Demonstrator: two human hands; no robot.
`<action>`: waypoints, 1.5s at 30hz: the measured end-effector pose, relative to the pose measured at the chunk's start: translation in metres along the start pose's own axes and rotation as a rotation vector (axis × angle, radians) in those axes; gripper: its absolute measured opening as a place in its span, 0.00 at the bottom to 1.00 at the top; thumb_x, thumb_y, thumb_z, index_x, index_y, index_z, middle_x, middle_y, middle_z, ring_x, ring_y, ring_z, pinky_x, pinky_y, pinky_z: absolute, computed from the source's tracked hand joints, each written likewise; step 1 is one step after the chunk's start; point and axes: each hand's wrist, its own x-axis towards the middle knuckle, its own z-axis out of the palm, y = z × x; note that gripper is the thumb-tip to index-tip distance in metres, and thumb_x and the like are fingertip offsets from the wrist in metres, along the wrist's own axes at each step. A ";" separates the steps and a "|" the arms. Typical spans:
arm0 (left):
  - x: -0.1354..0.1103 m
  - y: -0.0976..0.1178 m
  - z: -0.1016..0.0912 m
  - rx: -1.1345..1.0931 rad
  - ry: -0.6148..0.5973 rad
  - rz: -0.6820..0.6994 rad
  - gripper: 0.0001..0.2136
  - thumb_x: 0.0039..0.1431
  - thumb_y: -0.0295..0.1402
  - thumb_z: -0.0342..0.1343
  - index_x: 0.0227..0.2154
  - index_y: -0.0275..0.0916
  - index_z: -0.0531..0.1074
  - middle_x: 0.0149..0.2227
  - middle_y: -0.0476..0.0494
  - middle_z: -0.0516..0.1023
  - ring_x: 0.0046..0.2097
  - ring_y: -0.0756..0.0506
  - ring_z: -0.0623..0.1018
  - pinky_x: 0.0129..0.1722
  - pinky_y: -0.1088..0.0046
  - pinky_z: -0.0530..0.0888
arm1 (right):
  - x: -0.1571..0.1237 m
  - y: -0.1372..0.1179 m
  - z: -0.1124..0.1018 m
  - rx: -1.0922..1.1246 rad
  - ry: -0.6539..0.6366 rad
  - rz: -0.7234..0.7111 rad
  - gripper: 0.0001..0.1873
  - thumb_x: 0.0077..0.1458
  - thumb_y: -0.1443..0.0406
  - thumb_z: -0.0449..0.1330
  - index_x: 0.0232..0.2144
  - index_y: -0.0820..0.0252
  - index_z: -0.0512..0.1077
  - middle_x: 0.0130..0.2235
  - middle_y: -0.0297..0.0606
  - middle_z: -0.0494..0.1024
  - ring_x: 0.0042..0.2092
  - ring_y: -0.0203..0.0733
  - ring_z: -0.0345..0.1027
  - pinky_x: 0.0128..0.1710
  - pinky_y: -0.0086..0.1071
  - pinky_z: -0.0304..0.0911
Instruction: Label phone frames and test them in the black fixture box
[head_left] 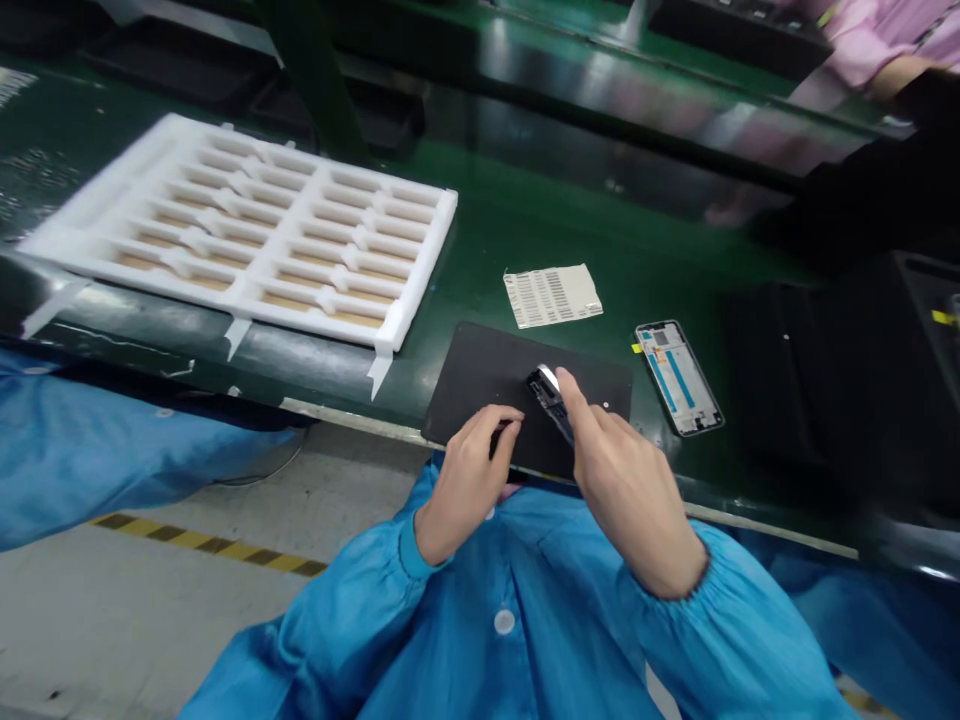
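My right hand point(622, 480) grips a phone frame point(551, 400), which is tilted up on its edge above a black mat point(480, 375). Its inner side shows dark, with a bright rim near my index finger. Just left of it, my left hand point(472, 475) has thumb and forefinger brought together in a pinch over the mat. What sits between those fingertips, if anything, is too small to make out. Another phone frame point(679, 380), silver-edged with blue strips and a yellow tab, lies flat on the green bench to the right of the mat.
A white foam tray point(285, 235) with long slots is on the left, with tape strips at its front edge. A label sheet point(553, 296) lies beyond the mat. Black boxes point(817, 370) stand at right. Across the bench is a person's pink sleeve point(862, 45); a blue sleeve point(127, 440) is at left.
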 end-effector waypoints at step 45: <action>-0.018 0.034 -0.011 0.038 0.127 0.257 0.18 0.66 0.27 0.54 0.57 0.43 0.70 0.49 0.48 0.81 0.45 0.46 0.83 0.47 0.76 0.80 | -0.051 -0.036 0.024 0.683 0.588 0.471 0.33 0.62 0.67 0.57 0.67 0.55 0.54 0.53 0.47 0.76 0.48 0.52 0.76 0.45 0.41 0.75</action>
